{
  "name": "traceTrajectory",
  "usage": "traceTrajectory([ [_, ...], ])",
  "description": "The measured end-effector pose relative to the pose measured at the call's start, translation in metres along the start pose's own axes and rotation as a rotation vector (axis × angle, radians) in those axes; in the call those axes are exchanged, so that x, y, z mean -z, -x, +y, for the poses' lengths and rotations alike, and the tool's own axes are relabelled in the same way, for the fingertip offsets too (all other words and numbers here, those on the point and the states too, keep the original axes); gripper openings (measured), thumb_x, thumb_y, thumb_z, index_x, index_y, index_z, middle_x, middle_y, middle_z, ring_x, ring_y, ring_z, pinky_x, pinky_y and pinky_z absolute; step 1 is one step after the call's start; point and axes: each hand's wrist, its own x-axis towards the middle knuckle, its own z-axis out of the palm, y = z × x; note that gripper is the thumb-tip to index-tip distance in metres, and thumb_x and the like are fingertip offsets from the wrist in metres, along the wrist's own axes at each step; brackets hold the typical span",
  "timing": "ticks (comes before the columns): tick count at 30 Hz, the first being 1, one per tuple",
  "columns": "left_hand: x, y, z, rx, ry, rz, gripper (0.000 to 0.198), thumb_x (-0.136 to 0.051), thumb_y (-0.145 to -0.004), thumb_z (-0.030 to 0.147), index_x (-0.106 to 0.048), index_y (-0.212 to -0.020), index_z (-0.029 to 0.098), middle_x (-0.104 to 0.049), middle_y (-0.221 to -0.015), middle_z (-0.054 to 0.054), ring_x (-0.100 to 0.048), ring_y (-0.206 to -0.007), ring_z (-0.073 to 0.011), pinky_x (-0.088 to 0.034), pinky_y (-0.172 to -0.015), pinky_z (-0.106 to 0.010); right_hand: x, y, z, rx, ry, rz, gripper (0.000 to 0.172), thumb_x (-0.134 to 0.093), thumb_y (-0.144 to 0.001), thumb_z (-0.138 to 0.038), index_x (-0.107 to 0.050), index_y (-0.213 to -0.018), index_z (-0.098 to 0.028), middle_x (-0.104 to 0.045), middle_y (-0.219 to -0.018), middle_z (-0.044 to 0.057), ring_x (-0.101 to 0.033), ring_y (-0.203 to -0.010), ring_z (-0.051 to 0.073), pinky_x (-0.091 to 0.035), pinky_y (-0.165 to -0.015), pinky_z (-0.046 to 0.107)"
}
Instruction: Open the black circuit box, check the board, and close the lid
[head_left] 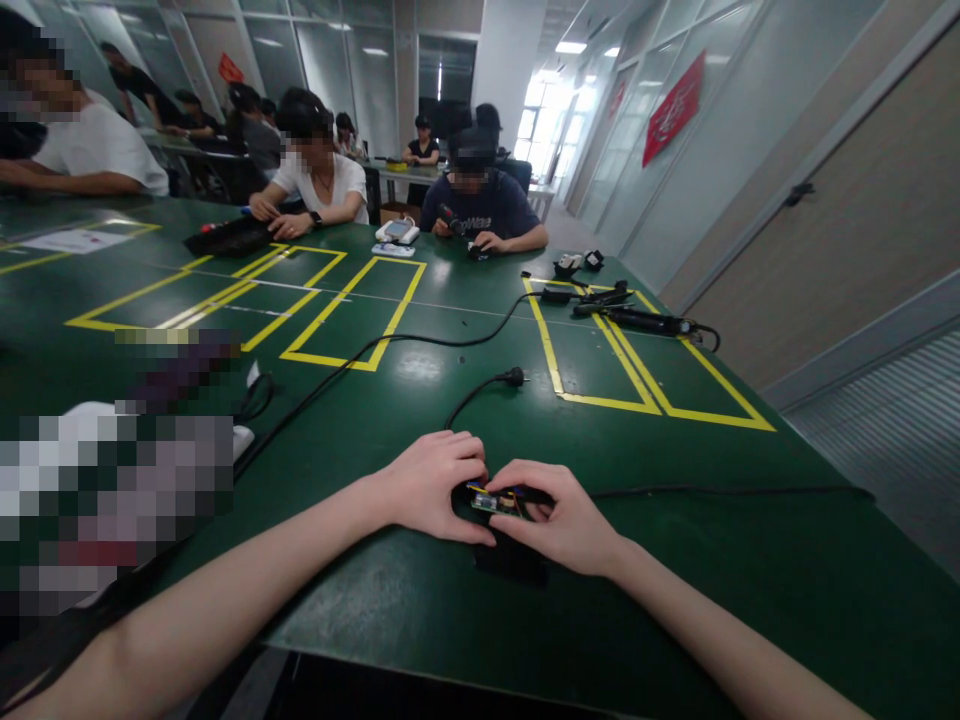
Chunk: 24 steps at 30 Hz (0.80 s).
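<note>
My left hand (pixel 435 485) and my right hand (pixel 561 522) meet near the front edge of the green table (pixel 420 370). Both pinch a small circuit board (pixel 493 500) with coloured wires, held between the fingertips. A black cable (pixel 720 491) runs from the board off to the right. Just under my right hand lies a flat black casing part (pixel 511 562). A loose black plug (pixel 514 377) on its cord lies a little beyond my hands.
Yellow tape rectangles (pixel 360 310) mark the table. A soldering tool with cables (pixel 637 320) lies far right. A white object (pixel 241 438) sits at the left beside a blurred patch. Several people sit at the far side, with a black tray (pixel 229 237) and small devices (pixel 396 232).
</note>
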Motion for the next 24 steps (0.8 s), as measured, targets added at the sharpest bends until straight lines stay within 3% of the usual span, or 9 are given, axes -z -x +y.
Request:
traceTrajectory([
  [3, 0.001, 0.000, -0.004, 0.054, -0.012, -0.001, 0.063, -0.081, -0.069, 0.072, -0.071, -0.100, 0.019, -0.065, -0.103, -0.007, -0.064, -0.089, -0.0223, -0.050, -0.077, -0.034, -0.003, 0.004, 0.003, -0.009, -0.016, -0.008, 0.016, -0.075, -0.088, -0.031, -0.075, -0.100, -0.021, -0.075, -0.090, 0.005, -0.067, -0.069, 0.016, -0.052, -0.058, 0.026],
  [8, 0.003, 0.002, -0.010, 0.101, -0.029, -0.005, 0.072, -0.080, -0.069, 0.073, -0.072, -0.114, 0.018, -0.062, -0.111, -0.009, -0.065, -0.096, -0.0255, -0.054, -0.082, -0.036, -0.006, 0.004, 0.017, 0.069, 0.090, 0.007, 0.017, -0.073, -0.089, -0.026, -0.073, -0.106, -0.023, -0.076, -0.102, 0.007, -0.074, -0.092, 0.022, -0.060, -0.081, 0.034],
  [12, 0.006, 0.002, -0.012, 0.101, -0.035, 0.002, 0.065, -0.080, -0.074, 0.064, -0.071, -0.118, 0.017, -0.062, -0.113, -0.010, -0.066, -0.095, -0.0249, -0.055, -0.081, -0.034, -0.002, 0.001, 0.031, 0.058, 0.276, 0.034, 0.034, -0.077, -0.085, -0.030, -0.072, -0.119, -0.025, -0.071, -0.120, 0.010, -0.072, -0.107, 0.026, -0.061, -0.090, 0.038],
  [20, 0.012, 0.000, -0.008, 0.227, -0.052, -0.107, 0.059, -0.074, -0.081, 0.060, -0.069, -0.125, 0.021, -0.077, -0.103, -0.006, -0.074, -0.091, -0.0273, -0.056, -0.078, -0.034, 0.015, 0.001, 0.028, 0.063, 0.216, -0.108, 0.058, -0.088, -0.074, -0.038, -0.069, -0.127, -0.023, -0.071, -0.126, 0.012, -0.071, -0.114, 0.029, -0.057, -0.099, 0.043],
  [24, 0.011, 0.002, -0.007, 0.259, -0.043, -0.091, 0.066, -0.073, -0.081, 0.066, -0.067, -0.129, 0.022, -0.078, -0.113, -0.007, -0.075, -0.096, -0.0286, -0.056, -0.078, -0.034, 0.009, 0.001, 0.027, 0.027, 0.247, -0.068, 0.049, -0.083, -0.078, -0.029, -0.070, -0.125, -0.026, -0.073, -0.121, 0.009, -0.072, -0.110, 0.026, -0.059, -0.096, 0.041],
])
